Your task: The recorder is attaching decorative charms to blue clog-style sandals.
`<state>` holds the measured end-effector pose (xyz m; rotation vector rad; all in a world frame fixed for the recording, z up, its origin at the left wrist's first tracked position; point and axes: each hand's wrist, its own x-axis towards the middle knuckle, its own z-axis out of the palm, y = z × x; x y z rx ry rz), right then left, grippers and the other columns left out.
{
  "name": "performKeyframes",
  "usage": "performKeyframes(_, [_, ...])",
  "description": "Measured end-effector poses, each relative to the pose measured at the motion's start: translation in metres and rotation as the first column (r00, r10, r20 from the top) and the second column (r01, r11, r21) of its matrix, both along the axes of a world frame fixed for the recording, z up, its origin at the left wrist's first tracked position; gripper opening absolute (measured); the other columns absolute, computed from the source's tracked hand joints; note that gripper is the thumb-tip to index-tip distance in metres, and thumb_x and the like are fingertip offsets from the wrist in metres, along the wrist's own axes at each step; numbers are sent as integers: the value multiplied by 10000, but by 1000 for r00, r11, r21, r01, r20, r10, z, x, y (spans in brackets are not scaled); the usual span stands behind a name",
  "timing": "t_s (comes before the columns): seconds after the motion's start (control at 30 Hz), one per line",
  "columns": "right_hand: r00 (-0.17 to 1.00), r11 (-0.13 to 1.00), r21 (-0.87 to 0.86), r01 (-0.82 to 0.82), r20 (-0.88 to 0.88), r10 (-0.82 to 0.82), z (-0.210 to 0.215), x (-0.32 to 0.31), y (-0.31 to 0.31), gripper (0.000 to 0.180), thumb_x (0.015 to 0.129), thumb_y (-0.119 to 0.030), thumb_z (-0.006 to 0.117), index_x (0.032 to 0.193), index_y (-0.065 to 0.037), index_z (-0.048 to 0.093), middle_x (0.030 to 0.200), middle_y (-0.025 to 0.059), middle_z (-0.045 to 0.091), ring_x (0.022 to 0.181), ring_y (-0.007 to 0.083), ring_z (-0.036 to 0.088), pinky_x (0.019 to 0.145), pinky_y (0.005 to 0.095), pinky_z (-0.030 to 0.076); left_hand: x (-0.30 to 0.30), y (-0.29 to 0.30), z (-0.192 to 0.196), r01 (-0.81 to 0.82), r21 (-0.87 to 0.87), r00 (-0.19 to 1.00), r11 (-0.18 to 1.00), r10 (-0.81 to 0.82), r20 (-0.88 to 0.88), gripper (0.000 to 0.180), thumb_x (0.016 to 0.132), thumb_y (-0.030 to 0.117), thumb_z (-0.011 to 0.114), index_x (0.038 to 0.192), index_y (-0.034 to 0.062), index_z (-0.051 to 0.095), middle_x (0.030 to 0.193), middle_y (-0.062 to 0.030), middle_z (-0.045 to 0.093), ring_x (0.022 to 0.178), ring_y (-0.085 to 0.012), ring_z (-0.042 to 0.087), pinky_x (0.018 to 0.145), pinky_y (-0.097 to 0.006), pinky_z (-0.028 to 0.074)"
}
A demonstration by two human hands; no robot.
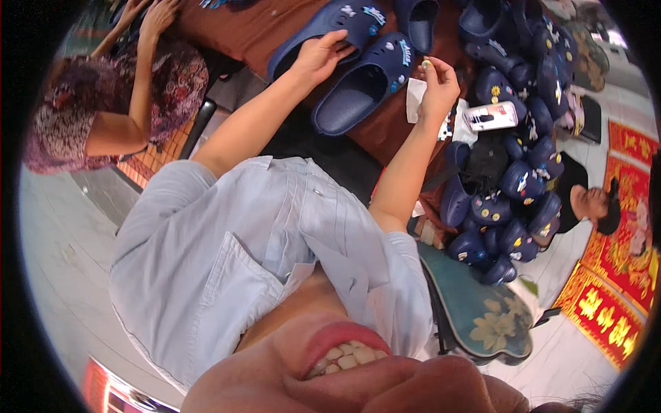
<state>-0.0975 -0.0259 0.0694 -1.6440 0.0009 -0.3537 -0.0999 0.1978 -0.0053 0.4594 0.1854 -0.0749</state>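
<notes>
Two dark navy clogs lie side by side on the brown cloth, the left clog (286, 60) and the right clog (344, 110), both with small charms on their uppers. My left hand (322, 58) rests over the left clog's foot opening, thumb and fingers stretched apart. To the right of the clogs, my right hand (438, 93) is raised with thumb and forefinger pinched on a small round pale-yellow charm (426, 64). Its other fingers curl. Beside that hand is a white slip of paper (414, 100). Another navy clog (417, 24) lies beyond the pair.
The brown cloth (237, 31) covers the table. At right are a pile of navy clogs (523, 182) and a phone-shaped thing (491, 117). A co-worker in a patterned top (69, 131) sits at left; another person (585, 201) is at far right. A green padded chair (475, 310) stands nearby.
</notes>
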Motion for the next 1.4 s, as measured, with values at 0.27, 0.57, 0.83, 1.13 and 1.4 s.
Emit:
performKeyframes(0.27, [904, 912, -2, -410, -131, 406, 13, 29, 80, 178, 766, 28, 685, 944, 30, 679, 807, 59, 659, 732, 104, 606, 687, 218, 477, -11, -20, 17, -96, 56, 994, 994, 98, -49, 154, 874, 55, 628, 1010, -17, 617, 1038, -91, 629, 991, -190, 602, 929, -420, 486])
performKeyframes(0.57, [864, 847, -192, -496, -209, 458, 2, 56, 113, 116, 743, -38, 754, 821, -4, 675, 766, 39, 673, 668, 83, 585, 597, 203, 428, -10, -17, 17, -89, 50, 996, 995, 90, -10, 167, 891, 56, 604, 1024, -44, 590, 1034, -84, 597, 955, -191, 600, 904, -398, 504])
performKeyframes(0.83, [909, 825, -382, -415, -216, 357, -9, 66, 116, 107, 698, -37, 752, 752, 23, 680, 679, 81, 666, 629, 126, 607, 609, 274, 482, -8, -16, 15, -107, 54, 994, 993, 106, 20, 170, 908, 41, 569, 1040, -66, 565, 1033, -83, 585, 952, -185, 597, 908, -388, 519])
performKeyframes(1.13, [935, 587, -730, -350, -234, 266, 13, 67, 142, 161, 681, -87, 749, 778, 21, 679, 724, 157, 682, 695, 263, 675, 674, 352, 511, -5, -13, 19, -161, 128, 986, 979, 165, -20, 148, 919, 34, 534, 934, -111, 555, 960, -118, 585, 906, -202, 618, 864, -385, 540])
performKeyframes(1.4, [914, 634, -693, -342, -89, 395, 1, 55, 148, 145, 728, -67, 703, 852, 8, 695, 822, 158, 659, 756, 249, 641, 687, 339, 492, -1, -5, 16, -176, 66, 984, 982, 176, 15, 176, 927, 69, 533, 1047, -59, 545, 1054, -124, 600, 965, -204, 617, 854, -365, 523])
